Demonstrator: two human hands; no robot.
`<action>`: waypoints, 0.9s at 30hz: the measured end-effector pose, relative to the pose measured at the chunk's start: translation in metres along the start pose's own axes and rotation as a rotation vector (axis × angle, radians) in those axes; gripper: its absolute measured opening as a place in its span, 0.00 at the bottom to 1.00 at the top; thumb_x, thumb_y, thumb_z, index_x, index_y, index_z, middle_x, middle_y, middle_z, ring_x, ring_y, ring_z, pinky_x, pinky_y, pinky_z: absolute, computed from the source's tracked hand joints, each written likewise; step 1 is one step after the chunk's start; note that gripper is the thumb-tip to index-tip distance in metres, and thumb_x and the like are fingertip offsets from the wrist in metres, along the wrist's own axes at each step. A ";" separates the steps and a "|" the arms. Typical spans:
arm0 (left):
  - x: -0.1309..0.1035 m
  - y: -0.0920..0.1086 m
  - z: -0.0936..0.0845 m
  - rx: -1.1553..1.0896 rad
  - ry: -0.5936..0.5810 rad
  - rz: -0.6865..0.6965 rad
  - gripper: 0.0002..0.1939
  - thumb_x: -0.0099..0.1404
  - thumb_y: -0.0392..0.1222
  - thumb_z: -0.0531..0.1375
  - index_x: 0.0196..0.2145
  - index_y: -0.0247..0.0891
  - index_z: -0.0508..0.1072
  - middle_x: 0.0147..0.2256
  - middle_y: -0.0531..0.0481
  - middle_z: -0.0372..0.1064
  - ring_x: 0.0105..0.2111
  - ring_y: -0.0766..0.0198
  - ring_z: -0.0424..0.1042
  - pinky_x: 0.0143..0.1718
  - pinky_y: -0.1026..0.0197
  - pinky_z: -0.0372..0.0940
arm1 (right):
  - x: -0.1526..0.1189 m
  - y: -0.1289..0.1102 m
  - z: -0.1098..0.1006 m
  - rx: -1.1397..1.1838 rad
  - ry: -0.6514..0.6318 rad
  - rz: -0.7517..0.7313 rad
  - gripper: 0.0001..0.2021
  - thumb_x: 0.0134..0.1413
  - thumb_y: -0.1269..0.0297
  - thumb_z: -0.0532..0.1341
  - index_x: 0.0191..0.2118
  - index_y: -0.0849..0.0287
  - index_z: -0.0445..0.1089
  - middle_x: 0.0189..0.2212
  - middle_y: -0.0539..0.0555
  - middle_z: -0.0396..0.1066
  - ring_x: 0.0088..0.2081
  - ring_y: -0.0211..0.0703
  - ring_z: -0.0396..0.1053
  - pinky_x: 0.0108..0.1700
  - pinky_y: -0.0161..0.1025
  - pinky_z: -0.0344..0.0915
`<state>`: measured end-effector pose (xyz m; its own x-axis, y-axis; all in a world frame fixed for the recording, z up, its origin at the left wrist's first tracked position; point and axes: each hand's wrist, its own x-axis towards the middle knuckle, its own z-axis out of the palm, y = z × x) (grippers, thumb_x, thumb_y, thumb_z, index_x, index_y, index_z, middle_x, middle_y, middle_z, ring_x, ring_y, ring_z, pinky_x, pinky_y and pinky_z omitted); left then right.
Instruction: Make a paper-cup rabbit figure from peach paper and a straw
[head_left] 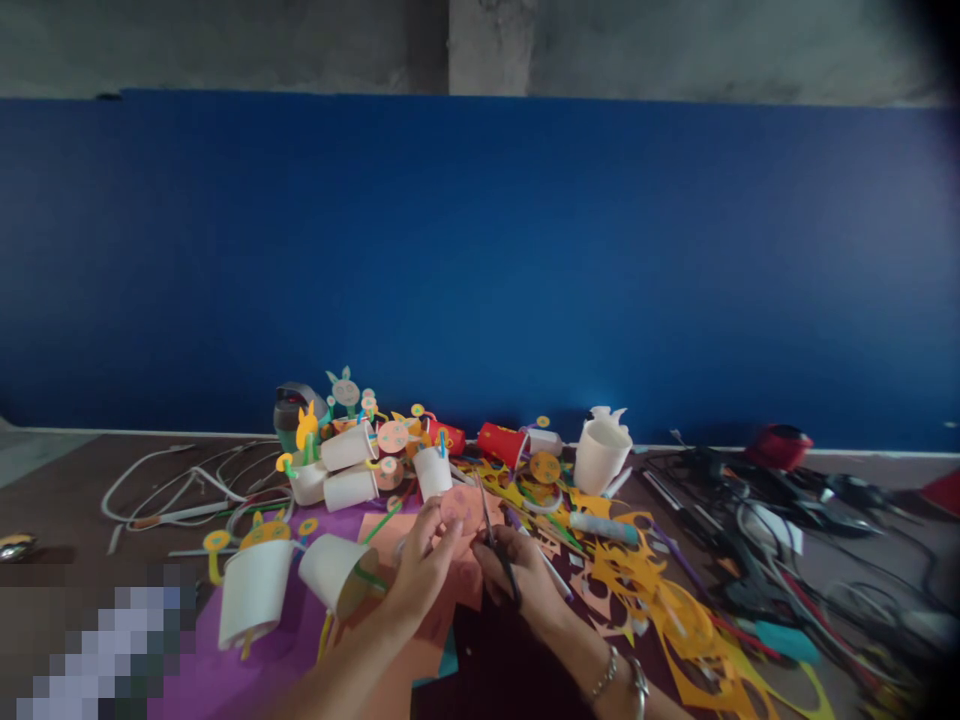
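My left hand (429, 540) pinches a round piece of pink paper (459, 508) with faint drawn marks on it. A pair of scissors (489, 525) with dark handles is in my right hand (517, 565), its blades pointing up beside the right edge of the pink piece. Whether the blades touch the paper I cannot tell. Under my hands lie salmon-coloured paper sheets (442, 625) over purple paper (281, 620). White paper cups (255, 590) with paper faces and bent pipe cleaners stand and lie left of my left hand.
Yellow-orange paper scraps (679, 620) spread to the right, near a glue stick (604, 527). Behind are red cups (501, 443) and a white container (601, 452). White cables (199, 485) lie left; black cables and a glue gun (765, 580) lie right. A blue panel (480, 270) borders the table's back.
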<state>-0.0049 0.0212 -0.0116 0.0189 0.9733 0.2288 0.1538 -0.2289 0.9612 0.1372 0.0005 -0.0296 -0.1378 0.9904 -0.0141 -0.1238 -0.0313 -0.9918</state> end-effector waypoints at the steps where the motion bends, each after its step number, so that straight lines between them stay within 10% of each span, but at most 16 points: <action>1: 0.000 0.001 0.000 0.015 -0.013 0.007 0.13 0.59 0.51 0.58 0.32 0.38 0.72 0.31 0.49 0.69 0.35 0.59 0.68 0.36 0.61 0.62 | 0.001 0.001 -0.001 0.009 0.000 -0.001 0.16 0.43 0.54 0.66 0.28 0.61 0.64 0.13 0.41 0.57 0.12 0.27 0.51 0.14 0.27 0.46; 27: 0.001 -0.010 0.000 -0.026 0.033 -0.019 0.15 0.60 0.54 0.56 0.33 0.39 0.71 0.34 0.49 0.68 0.37 0.58 0.66 0.39 0.60 0.61 | -0.001 -0.003 0.000 -0.042 0.034 0.046 0.17 0.42 0.51 0.66 0.24 0.60 0.63 0.10 0.41 0.55 0.11 0.27 0.51 0.13 0.27 0.46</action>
<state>-0.0068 0.0242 -0.0208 -0.0169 0.9765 0.2149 0.1281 -0.2110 0.9690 0.1374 -0.0003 -0.0268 -0.1084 0.9921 -0.0633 -0.0764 -0.0718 -0.9945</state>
